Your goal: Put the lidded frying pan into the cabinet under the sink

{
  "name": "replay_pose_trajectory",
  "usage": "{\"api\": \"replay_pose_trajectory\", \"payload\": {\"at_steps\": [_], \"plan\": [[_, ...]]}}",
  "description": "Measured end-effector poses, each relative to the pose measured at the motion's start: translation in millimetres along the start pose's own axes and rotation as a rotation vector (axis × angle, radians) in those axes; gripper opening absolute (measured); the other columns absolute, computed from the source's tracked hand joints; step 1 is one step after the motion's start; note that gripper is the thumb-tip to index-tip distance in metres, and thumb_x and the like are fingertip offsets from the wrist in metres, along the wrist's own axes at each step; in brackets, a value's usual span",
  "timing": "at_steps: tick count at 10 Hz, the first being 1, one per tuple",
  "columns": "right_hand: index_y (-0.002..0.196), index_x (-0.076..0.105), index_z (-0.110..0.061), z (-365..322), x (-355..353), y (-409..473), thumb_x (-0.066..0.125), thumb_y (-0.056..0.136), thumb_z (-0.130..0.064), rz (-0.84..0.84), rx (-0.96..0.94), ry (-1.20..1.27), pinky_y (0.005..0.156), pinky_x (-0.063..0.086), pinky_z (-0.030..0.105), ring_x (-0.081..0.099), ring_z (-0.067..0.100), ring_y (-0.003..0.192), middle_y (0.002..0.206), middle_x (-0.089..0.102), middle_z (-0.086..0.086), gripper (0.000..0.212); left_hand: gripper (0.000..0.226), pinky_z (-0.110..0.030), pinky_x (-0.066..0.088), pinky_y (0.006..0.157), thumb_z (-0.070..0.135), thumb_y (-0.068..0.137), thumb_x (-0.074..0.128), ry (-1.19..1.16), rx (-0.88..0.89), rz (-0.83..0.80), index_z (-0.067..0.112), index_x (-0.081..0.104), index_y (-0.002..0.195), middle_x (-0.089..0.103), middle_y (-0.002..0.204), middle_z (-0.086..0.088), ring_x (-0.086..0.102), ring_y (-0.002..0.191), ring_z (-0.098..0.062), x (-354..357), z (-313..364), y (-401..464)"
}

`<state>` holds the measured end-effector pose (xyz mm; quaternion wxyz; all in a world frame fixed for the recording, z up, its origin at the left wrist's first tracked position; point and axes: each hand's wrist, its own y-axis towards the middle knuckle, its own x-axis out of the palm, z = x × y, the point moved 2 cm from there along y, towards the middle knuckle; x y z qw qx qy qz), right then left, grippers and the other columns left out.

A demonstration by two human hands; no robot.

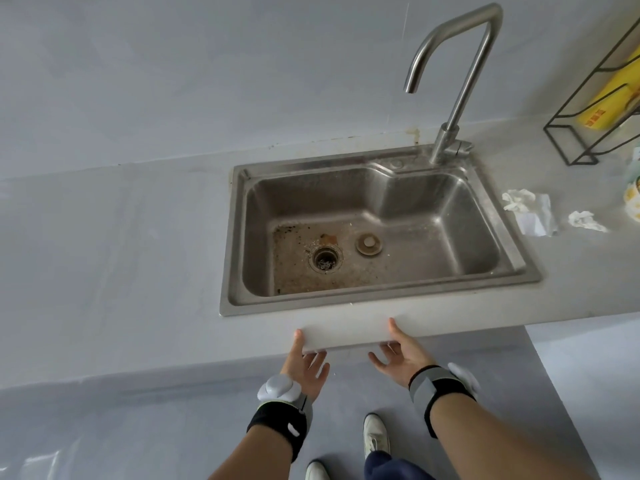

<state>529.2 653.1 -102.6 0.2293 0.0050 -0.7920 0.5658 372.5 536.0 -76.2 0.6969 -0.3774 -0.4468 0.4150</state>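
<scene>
No frying pan or lid is in view. A steel sink [360, 299] is set in the grey counter, and a white cabinet door panel [349, 329] juts out just below its front edge. My left hand [306, 363] grips the panel's left corner, thumb on its face and fingers under it. My right hand [401, 358] holds the same lower edge further right, thumb on top and fingers curled beneath. The inside of the cabinet is hidden.
A tall bent faucet [450, 81] rises at the sink's back right, and a loose drain plug [369, 244] lies in the basin. Crumpled tissues [530, 209] and a black wire rack [595, 98] holding a yellow box sit on the right of the counter. My feet [375, 438] are on the grey floor.
</scene>
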Motion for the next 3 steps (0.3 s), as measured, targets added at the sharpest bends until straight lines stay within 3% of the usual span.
{"api": "replay_pose_trajectory", "payload": {"at_steps": [1, 2, 3], "plan": [[0.082, 0.056, -0.016, 1.3, -3.5, -2.2, 0.071, 0.081, -0.043, 0.006, -0.009, -0.165, 0.094, 0.046, 0.051, 0.058, 0.018, 0.096, 0.089, 0.055, -0.001, 0.031, 0.042, -0.039, 0.04, 0.109, 0.046, 0.085, 0.063, 0.195, -0.005, 0.045, 0.011, 0.054, 0.107, 0.057, 0.124, -0.008, 0.055, 0.123, -0.025, -19.2, 5.9, -4.1], [0.095, 0.059, -0.015, 10.3, -5.0, -6.7, 0.065, 0.077, -0.06, -0.034, 0.049, -0.389, 0.094, 0.044, 0.048, 0.057, 0.018, 0.111, 0.108, 0.064, 0.0, 0.049, 0.037, -0.037, 0.047, 0.091, 0.042, 0.084, 0.065, 0.347, 0.045, 0.139, 0.015, 0.055, 0.108, 0.061, 0.113, -0.008, 0.062, 0.105, -0.028, -41.1, 16.6, -12.3], [0.108, 0.062, -0.016, 28.6, -1.7, -18.2, 0.067, 0.079, -0.055, -0.082, 0.111, -0.713, 0.099, 0.043, 0.047, 0.059, 0.022, 0.11, 0.113, 0.066, 0.004, 0.049, 0.038, -0.03, 0.042, 0.065, 0.041, 0.084, 0.065, 0.548, 0.155, 0.265, 0.009, 0.058, 0.103, 0.061, 0.095, -0.007, 0.061, 0.08, -0.024, -62.5, 33.5, -23.8]]}}
